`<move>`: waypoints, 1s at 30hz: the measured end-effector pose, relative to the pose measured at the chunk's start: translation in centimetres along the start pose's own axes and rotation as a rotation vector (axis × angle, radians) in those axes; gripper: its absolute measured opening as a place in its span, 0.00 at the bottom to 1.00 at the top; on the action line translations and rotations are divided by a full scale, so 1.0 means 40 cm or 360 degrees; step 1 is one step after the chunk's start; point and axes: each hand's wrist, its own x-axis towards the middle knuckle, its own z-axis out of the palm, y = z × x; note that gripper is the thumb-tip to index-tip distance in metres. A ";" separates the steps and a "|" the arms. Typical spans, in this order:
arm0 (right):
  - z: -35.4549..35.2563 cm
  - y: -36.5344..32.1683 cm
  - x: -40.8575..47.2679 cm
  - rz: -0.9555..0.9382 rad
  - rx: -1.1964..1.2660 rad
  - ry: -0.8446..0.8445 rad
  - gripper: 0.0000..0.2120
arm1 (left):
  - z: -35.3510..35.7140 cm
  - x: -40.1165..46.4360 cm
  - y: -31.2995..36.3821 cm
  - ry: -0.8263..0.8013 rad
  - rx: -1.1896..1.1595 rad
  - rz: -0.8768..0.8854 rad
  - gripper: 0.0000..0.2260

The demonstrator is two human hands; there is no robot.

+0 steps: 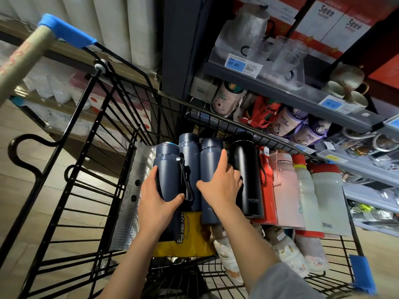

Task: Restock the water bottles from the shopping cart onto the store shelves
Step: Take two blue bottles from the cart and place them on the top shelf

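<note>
Inside the black wire shopping cart (90, 134) lie several water bottles side by side. My left hand (157, 201) grips the leftmost dark blue bottle (167, 169) round its body. Beside it lies a second dark blue bottle (190, 152). My right hand (220, 184) curls over a third dark blue bottle (210, 156), fingers reaching down between it and the black bottle (248, 175). To the right lie a red bottle (267, 190), a pink bottle (287, 190) and two pale bottles with red caps (328, 195).
Grey store shelves (280, 91) stand right beyond the cart, holding glass pitchers (250, 29), patterned kids' bottles (287, 124) and cups. A yellow package (192, 234) and more printed bottles (287, 251) lie lower in the cart. The cart handle (32, 48) is at the upper left over wooden flooring.
</note>
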 end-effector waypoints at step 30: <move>-0.017 0.000 -0.041 -0.0214 0.0562 -0.0080 0.50 | -0.012 0.005 -0.007 0.0029 -0.0125 -0.0041 0.44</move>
